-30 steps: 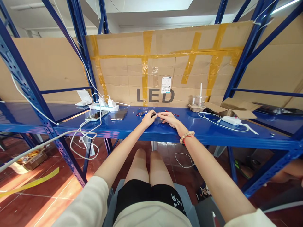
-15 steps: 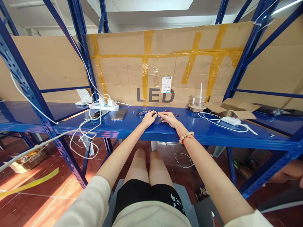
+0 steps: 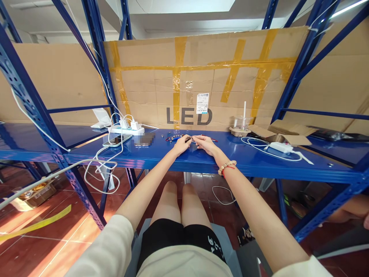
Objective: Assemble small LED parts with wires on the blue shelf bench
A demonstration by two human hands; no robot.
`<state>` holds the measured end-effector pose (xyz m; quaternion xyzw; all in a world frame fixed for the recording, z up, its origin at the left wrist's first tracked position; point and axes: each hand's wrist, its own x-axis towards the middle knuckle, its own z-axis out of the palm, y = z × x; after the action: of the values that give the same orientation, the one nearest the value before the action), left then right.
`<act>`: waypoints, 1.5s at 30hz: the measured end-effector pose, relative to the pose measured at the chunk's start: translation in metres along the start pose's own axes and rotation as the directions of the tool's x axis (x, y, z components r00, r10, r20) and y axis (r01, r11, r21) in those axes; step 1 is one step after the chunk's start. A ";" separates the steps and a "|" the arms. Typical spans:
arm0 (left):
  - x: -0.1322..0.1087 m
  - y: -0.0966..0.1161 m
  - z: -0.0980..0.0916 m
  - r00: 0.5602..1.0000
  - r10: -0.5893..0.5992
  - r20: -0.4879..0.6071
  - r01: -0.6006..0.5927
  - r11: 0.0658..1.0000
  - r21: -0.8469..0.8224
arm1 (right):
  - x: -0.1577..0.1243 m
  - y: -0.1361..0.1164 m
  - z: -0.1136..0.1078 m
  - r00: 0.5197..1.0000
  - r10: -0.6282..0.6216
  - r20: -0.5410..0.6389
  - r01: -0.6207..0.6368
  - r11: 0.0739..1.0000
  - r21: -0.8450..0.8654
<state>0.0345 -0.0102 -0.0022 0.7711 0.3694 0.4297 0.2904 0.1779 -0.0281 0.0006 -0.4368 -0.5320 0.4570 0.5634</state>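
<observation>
My left hand (image 3: 182,145) and my right hand (image 3: 205,144) meet fingertip to fingertip over the blue shelf (image 3: 161,156). The left fingers are closed on a small dark piece, too small to name. My right hand has thumb and fingers pinched together, and what lies between them is hidden. Just behind the left hand lie several small shiny pieces (image 3: 175,137), some metallic, some blue or red. A red-handled tool (image 3: 214,140) sits behind the right hand, partly covered by it.
A power strip (image 3: 127,130) with white cables, a phone (image 3: 117,141) and a blurred-out item (image 3: 144,139) lie to the left. On the right are a plastic cup (image 3: 240,124), an opened cardboard box (image 3: 284,130) and a white adapter (image 3: 281,147). A cardboard panel (image 3: 150,92) stands behind.
Both hands stay in nearly the same place, with only very slight finger movement. Nothing else has visibly moved.
</observation>
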 end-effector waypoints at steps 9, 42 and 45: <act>0.000 0.000 0.000 0.999 0.049 0.007 -0.049 0.999 0.000 | 0.002 0.003 -0.001 1.000 -0.023 -0.006 0.023 1.000 -0.004; -0.001 -0.006 -0.003 0.977 0.199 0.076 -0.200 0.980 0.008 | -0.004 0.001 0.001 0.997 -0.071 0.016 0.072 0.991 -0.109; 0.001 -0.007 -0.001 0.987 0.152 0.056 -0.144 0.982 -0.123 | -0.003 0.001 0.002 0.999 -0.054 0.003 0.054 0.993 -0.106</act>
<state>0.0316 -0.0051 -0.0064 0.7913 0.2753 0.4459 0.3150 0.1755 -0.0307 -0.0004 -0.4514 -0.5671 0.4129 0.5514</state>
